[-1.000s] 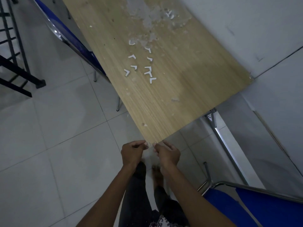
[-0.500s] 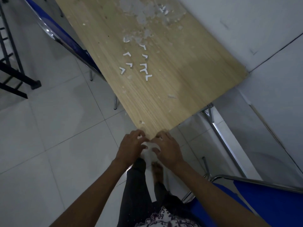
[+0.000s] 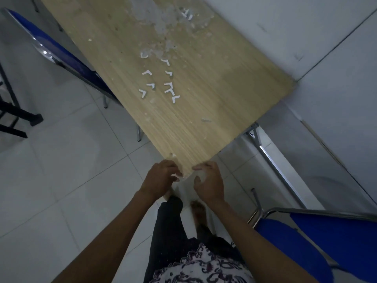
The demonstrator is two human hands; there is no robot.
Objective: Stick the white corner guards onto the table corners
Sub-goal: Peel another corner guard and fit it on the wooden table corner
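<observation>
While both hands work at the near corner of the desk (image 3: 204,103), the job looks barely begun. The left hand (image 3: 161,180) sits on the left side of that corner with its fingers (image 3: 173,170) curled in; a small white bit (image 3: 177,177) shows at the fingertips, probably a corner guard or its backing, though blur makes this uncertain. The right hand (image 3: 210,182) sits on the other side of the corner, fingers bent and spread like a claw, tips touching the desk edge; I cannot tell whether it holds anything.

Whether a guard is already stuck on the near corner: cannot tell, as the hands and blur hide the tip. The far right corner (image 3: 293,83), against the wall, shows bare wood with no white guard on it. The other two corners are out of view.

Supply: a loose group of white corner guards (image 3: 159,82) lies mid-desk, well apart from the hands, nearer the left long edge than the right. About eight L-shaped pieces, separate, none picked up. Beyond them, towards the far end, a patch of pale scraps and flakes (image 3: 165,19).

Judgement: one corner in hand, at least one clearly left, plenty of guards in reserve.

Writing, brands, labels: none readable on desk, guards, or the blue chairs (image 3: 318,242) beside the desk.
</observation>
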